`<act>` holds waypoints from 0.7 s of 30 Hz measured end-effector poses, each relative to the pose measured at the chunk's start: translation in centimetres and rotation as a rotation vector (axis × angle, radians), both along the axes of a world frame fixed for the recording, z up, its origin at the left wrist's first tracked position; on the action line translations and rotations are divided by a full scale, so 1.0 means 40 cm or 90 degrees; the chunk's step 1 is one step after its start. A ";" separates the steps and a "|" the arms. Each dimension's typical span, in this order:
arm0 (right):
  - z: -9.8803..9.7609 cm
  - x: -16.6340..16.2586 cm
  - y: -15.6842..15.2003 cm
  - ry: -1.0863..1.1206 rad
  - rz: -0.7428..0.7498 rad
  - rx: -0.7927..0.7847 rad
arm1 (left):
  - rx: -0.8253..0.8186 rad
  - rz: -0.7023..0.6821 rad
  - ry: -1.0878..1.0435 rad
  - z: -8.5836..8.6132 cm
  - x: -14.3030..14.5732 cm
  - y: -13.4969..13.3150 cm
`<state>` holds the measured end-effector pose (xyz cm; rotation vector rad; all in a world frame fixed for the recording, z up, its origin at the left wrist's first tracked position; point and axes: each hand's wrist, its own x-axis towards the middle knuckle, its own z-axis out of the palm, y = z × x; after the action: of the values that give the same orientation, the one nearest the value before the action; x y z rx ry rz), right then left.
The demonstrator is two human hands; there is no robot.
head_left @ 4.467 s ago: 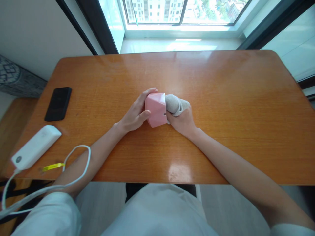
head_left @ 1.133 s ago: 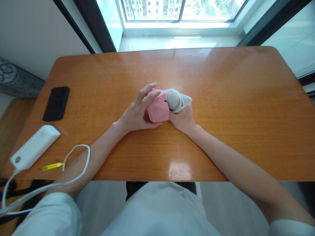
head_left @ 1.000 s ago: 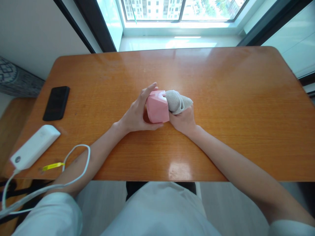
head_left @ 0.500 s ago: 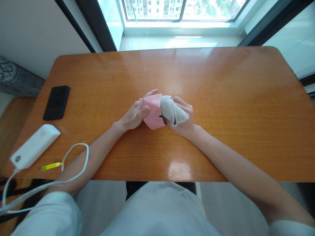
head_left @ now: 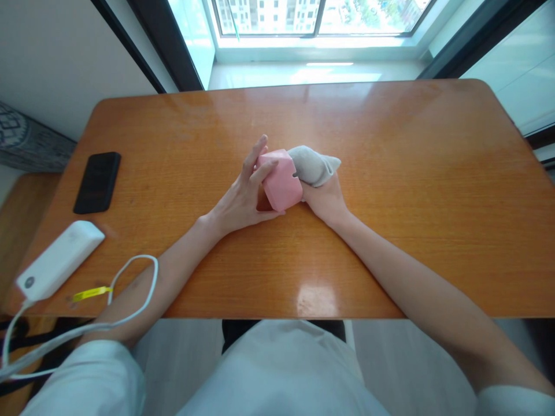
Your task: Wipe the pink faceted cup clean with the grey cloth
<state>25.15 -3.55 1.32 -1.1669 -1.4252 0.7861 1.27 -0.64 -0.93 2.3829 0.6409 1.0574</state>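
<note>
Over the middle of the table I hold a pink faceted block-like object (head_left: 282, 184) with a small dark notch on its right edge. My left hand (head_left: 245, 193) grips it from the left, with one finger across its upper face and the thumb along its lower edge. Against its right side is a folded light grey cloth (head_left: 310, 164). My right hand (head_left: 324, 197) is wrapped under this cloth, and its fingers are mostly hidden by the cloth and the pink object.
On the left of the wooden table (head_left: 411, 173) lie a black phone (head_left: 97, 182) and a white power-bank-like device (head_left: 60, 260). A white cable (head_left: 154, 277) with a yellow tag (head_left: 92, 293) loops over my left forearm. Beyond the far edge is a window (head_left: 277, 17).
The pink object has turned and moved slightly away from me and right. My left thumb has shifted from its face to its lower edge. The right hand and cloth have moved farther away.
</note>
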 end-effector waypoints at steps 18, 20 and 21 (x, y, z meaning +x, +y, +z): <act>-0.022 0.007 -0.031 -0.207 0.026 0.245 | -0.166 -0.004 -0.080 0.022 -0.008 -0.019; -0.024 0.009 -0.039 -0.217 0.034 0.282 | -0.282 -0.029 -0.099 0.019 -0.011 -0.021; -0.022 0.009 -0.042 -0.225 0.046 0.307 | -0.338 -0.046 -0.121 0.018 -0.012 -0.022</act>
<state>25.51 -5.22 0.42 -0.9052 -1.8314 0.2571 0.79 -1.53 -0.21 1.8133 0.6637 0.9282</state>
